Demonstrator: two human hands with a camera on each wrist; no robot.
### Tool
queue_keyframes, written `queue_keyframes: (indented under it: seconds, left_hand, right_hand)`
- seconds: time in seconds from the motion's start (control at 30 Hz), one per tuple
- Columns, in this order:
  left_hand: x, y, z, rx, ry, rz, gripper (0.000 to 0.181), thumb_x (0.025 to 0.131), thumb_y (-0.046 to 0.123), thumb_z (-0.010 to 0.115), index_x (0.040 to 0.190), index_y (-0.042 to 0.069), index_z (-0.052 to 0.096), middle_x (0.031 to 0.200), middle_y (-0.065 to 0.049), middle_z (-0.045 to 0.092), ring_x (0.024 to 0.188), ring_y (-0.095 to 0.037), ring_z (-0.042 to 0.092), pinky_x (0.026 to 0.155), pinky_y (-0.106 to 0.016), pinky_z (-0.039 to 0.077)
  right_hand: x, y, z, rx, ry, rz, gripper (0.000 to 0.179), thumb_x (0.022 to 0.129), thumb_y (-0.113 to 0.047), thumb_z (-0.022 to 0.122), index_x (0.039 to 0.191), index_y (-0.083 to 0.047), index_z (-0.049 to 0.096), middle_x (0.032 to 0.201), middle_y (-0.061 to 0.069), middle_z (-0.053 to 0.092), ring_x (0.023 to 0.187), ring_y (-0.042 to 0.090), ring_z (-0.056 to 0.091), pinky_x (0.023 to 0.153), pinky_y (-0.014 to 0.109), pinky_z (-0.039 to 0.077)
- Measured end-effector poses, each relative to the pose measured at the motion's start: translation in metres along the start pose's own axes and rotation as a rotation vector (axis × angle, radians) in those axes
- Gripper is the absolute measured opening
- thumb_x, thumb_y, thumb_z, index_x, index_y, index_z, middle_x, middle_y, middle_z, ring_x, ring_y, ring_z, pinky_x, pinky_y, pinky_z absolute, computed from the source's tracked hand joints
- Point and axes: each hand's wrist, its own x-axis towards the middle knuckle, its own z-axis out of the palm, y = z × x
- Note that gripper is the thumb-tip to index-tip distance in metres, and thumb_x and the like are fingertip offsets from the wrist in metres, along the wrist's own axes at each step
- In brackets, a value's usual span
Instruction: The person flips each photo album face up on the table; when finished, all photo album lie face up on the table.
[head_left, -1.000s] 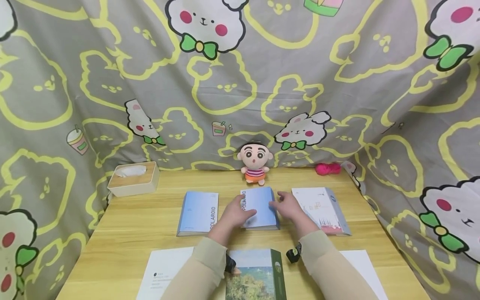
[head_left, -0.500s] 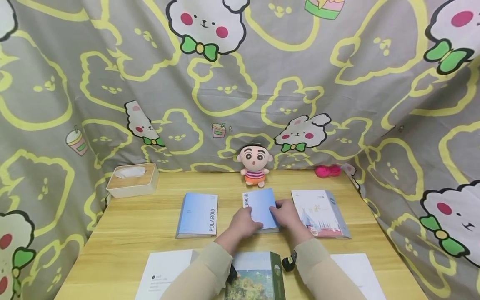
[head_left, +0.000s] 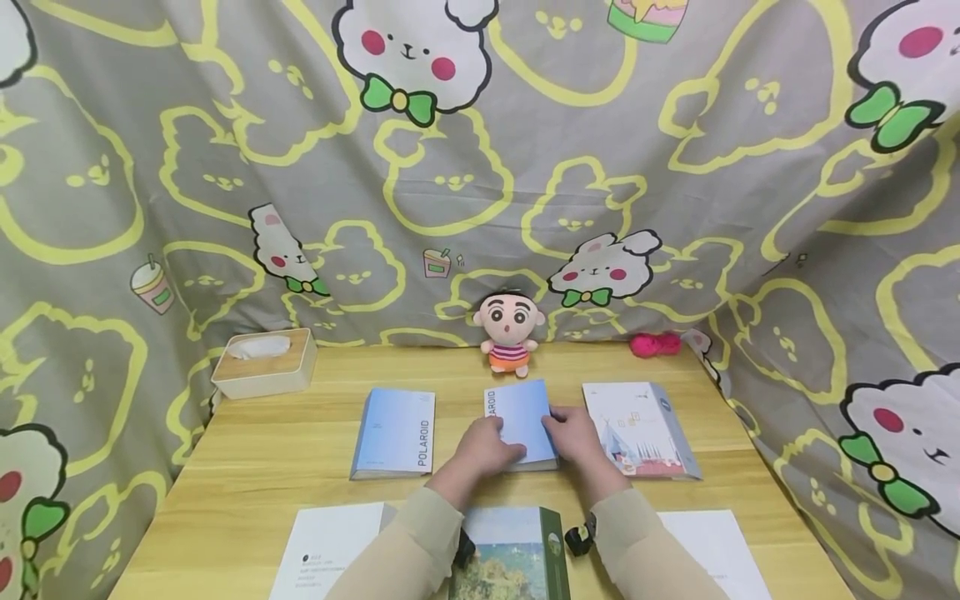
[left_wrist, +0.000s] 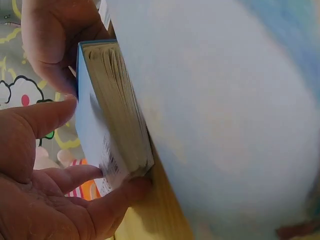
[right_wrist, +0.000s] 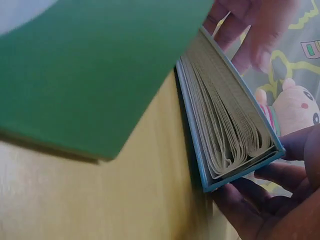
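Observation:
A light blue photo album [head_left: 531, 417] marked POLAROID lies in the middle of the table's back row, slightly turned. Both hands hold it from its two sides. My left hand [head_left: 480, 448] has its thumb over the cover and its fingers at the left edge, covering part of the lettering. At the right edge, my right hand [head_left: 573, 433] grips with thumb on top. Thick pages [right_wrist: 220, 115] show at the album's near end in the right wrist view. In the left wrist view, left-hand fingers [left_wrist: 122, 197] touch the corner of the album.
Another blue album [head_left: 393, 433] lies left, a white illustrated album [head_left: 633, 429] right. In front are a green-spined landscape-cover book [head_left: 551, 546] and white-covered books [head_left: 326, 550] [head_left: 712, 542], partly under the forearms. A tissue box [head_left: 266, 362], doll [head_left: 508, 333] and pink bundle [head_left: 655, 344] stand behind.
My right hand has come in against the album's right edge and now grips it. My left hand has slid down and right across its cover. The album has turned slightly.

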Motion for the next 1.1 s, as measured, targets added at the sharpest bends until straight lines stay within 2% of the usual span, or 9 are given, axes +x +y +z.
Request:
queue_keyframes:
  seconds: [0.13, 0.33, 0.5, 0.63, 0.77, 0.87, 0.9, 1.0, 1.1]
  left_hand:
    - [0.001, 0.000, -0.003, 0.029, 0.001, 0.009, 0.070, 0.090, 0.035, 0.082, 0.138, -0.011, 0.061, 0.138, -0.030, 0.063, 0.129, -0.046, 0.059, 0.110, -0.056, 0.049]
    - [0.002, -0.001, -0.007, -0.011, 0.049, -0.012, 0.060, 0.091, 0.033, 0.081, 0.131, -0.010, 0.066, 0.130, -0.027, 0.067, 0.121, -0.041, 0.064, 0.105, -0.054, 0.052]
    - [0.004, -0.005, -0.009, -0.059, 0.074, -0.023, 0.055, 0.092, 0.032, 0.082, 0.124, -0.011, 0.069, 0.127, -0.026, 0.066, 0.119, -0.040, 0.063, 0.104, -0.053, 0.054]
    - [0.004, -0.006, -0.011, -0.090, 0.055, -0.020, 0.054, 0.095, 0.034, 0.080, 0.122, -0.011, 0.070, 0.122, -0.026, 0.070, 0.113, -0.038, 0.067, 0.099, -0.053, 0.057]
    - [0.001, -0.007, -0.007, -0.153, 0.046, 0.002, 0.054, 0.097, 0.033, 0.078, 0.131, -0.008, 0.067, 0.127, -0.026, 0.069, 0.119, -0.041, 0.066, 0.101, -0.054, 0.056]
    - [0.001, -0.006, -0.005, -0.215, 0.051, 0.021, 0.054, 0.098, 0.028, 0.077, 0.142, -0.001, 0.063, 0.135, -0.027, 0.065, 0.126, -0.043, 0.062, 0.103, -0.054, 0.055]
    - [0.001, -0.005, -0.006, -0.236, 0.051, 0.028, 0.054, 0.098, 0.027, 0.077, 0.144, 0.002, 0.062, 0.137, -0.028, 0.064, 0.127, -0.044, 0.062, 0.100, -0.054, 0.057]
    - [0.000, -0.002, -0.006, -0.293, 0.037, 0.030, 0.055, 0.098, 0.026, 0.077, 0.148, 0.008, 0.060, 0.144, -0.030, 0.058, 0.124, -0.045, 0.062, 0.085, -0.051, 0.063]
    - [-0.002, 0.000, -0.005, -0.358, 0.023, 0.022, 0.056, 0.099, 0.028, 0.076, 0.150, 0.010, 0.059, 0.150, -0.032, 0.052, 0.111, -0.045, 0.067, 0.070, -0.046, 0.065]
  right_hand:
    - [-0.001, -0.003, -0.001, 0.057, 0.019, 0.002, 0.041, 0.105, -0.018, 0.062, 0.137, 0.006, 0.065, 0.139, 0.026, 0.064, 0.137, 0.044, 0.055, 0.115, 0.057, 0.044]
    - [-0.005, -0.011, -0.004, 0.160, 0.031, 0.004, 0.041, 0.104, -0.018, 0.065, 0.138, 0.005, 0.066, 0.139, 0.026, 0.065, 0.136, 0.043, 0.055, 0.114, 0.055, 0.046]
    - [-0.010, -0.022, -0.010, 0.152, 0.056, -0.035, 0.037, 0.102, -0.017, 0.068, 0.130, 0.006, 0.071, 0.133, 0.027, 0.068, 0.132, 0.042, 0.059, 0.111, 0.055, 0.048]
    - [-0.014, -0.029, -0.016, 0.137, 0.099, -0.087, 0.031, 0.098, -0.013, 0.073, 0.122, 0.006, 0.075, 0.121, 0.026, 0.073, 0.104, 0.034, 0.072, 0.089, 0.044, 0.061]
    - [-0.020, -0.033, -0.018, 0.142, 0.140, -0.139, 0.032, 0.093, -0.006, 0.077, 0.122, 0.007, 0.075, 0.108, 0.023, 0.076, 0.079, 0.021, 0.072, 0.065, 0.034, 0.063]
    - [-0.022, -0.035, -0.018, 0.174, 0.141, -0.141, 0.035, 0.092, -0.005, 0.078, 0.124, 0.008, 0.073, 0.106, 0.025, 0.076, 0.078, 0.022, 0.074, 0.065, 0.036, 0.065]
    - [-0.022, -0.035, -0.018, 0.189, 0.137, -0.134, 0.036, 0.093, -0.005, 0.078, 0.125, 0.009, 0.073, 0.108, 0.026, 0.076, 0.080, 0.024, 0.075, 0.066, 0.037, 0.065]
    - [-0.023, -0.034, -0.017, 0.212, 0.119, -0.108, 0.038, 0.095, -0.008, 0.077, 0.128, 0.010, 0.070, 0.117, 0.027, 0.074, 0.088, 0.028, 0.077, 0.072, 0.039, 0.066]
    - [-0.023, -0.031, -0.017, 0.203, 0.102, -0.095, 0.041, 0.096, -0.011, 0.077, 0.131, 0.009, 0.069, 0.124, 0.026, 0.072, 0.096, 0.032, 0.076, 0.078, 0.041, 0.066]
